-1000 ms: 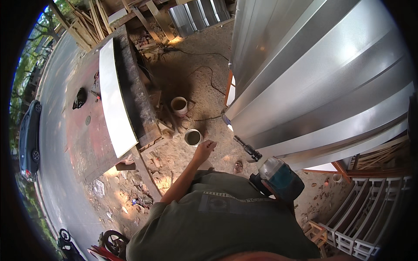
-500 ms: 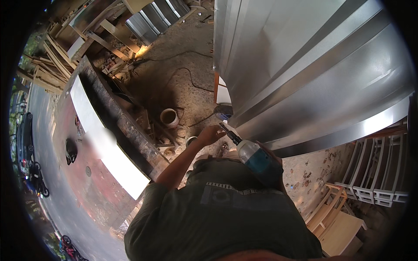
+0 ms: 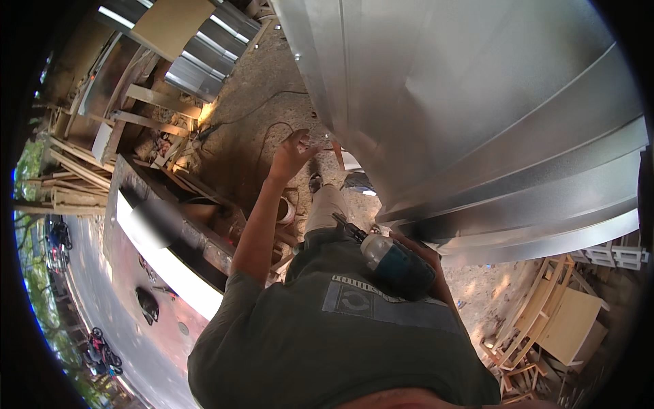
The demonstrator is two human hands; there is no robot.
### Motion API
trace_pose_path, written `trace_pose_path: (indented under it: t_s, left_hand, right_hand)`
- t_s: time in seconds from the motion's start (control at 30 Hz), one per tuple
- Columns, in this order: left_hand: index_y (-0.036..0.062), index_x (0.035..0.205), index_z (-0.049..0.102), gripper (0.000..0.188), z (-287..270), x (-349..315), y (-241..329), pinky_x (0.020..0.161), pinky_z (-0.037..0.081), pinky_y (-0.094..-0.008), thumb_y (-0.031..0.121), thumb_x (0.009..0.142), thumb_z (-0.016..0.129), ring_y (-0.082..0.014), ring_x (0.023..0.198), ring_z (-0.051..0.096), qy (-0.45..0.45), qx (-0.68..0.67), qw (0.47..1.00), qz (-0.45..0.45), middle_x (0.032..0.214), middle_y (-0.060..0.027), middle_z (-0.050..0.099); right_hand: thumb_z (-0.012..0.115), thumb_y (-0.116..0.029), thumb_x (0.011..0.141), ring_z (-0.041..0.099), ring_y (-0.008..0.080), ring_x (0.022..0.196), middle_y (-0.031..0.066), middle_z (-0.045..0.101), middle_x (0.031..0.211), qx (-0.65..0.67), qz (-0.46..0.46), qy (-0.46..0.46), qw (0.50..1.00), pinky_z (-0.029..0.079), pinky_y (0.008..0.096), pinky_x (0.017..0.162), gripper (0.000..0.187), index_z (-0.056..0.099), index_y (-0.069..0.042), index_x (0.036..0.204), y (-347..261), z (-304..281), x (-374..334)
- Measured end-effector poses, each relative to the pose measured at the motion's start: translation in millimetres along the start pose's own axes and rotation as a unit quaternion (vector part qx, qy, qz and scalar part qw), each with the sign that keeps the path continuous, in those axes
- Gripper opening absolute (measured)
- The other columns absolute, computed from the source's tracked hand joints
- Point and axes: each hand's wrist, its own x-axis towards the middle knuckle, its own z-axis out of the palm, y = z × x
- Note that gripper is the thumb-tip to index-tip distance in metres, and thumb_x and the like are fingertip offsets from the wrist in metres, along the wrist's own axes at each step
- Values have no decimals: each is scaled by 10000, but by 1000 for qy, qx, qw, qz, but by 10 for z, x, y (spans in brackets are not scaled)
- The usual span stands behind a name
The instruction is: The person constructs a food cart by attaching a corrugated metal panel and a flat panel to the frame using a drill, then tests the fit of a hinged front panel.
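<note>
A power drill with a teal and dark body, a pale front housing and a black chuck lies close against my shirt. My right hand is closed around it, largely hidden behind the body; its bit points forward and left. Stretched out ahead, my left hand has its thumb apart from curled fingers, and I see nothing held in it. Just right of that hand rises a large ribbed sheet of shiny metal, which fills the upper right. It does not appear to touch the hand.
At left stands a worn reddish table with a long white strip along its edge. A bucket sits on the ground beyond my left forearm. Wood scraps pile up far left. A wooden frame stands at right.
My left hand has moved from near the drill's tip forward and left, its fingers opening. The drill has come nearer my body. My view has shifted, and the metal sheet fills more of it.
</note>
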Motion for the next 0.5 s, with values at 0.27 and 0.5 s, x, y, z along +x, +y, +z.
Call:
trace_pose_path:
  t_s: [0.27,0.5]
  left_hand:
    - [5,1039,699,418,-278,1349,212,872,513,-382,241,738,868,-267,974,671,-150,22,947,282,1019,-126,716]
    - [-12,971,720,265,-221,1687,33,830,502,-328,132,776,828,-207,887,669,-394,-144,861,289,959,-93,735]
  right_hand:
    - [745,-169,757,720,256,884,173,723,1039,-62,-67,265,960,519,322,823,630,576,57,1320,-112,633,384]
    - [776,-122,694,688,307,1041,194,688,1157,-24,19,546,837,510,332,925,686,576,-11,1340,205,2184,1260]
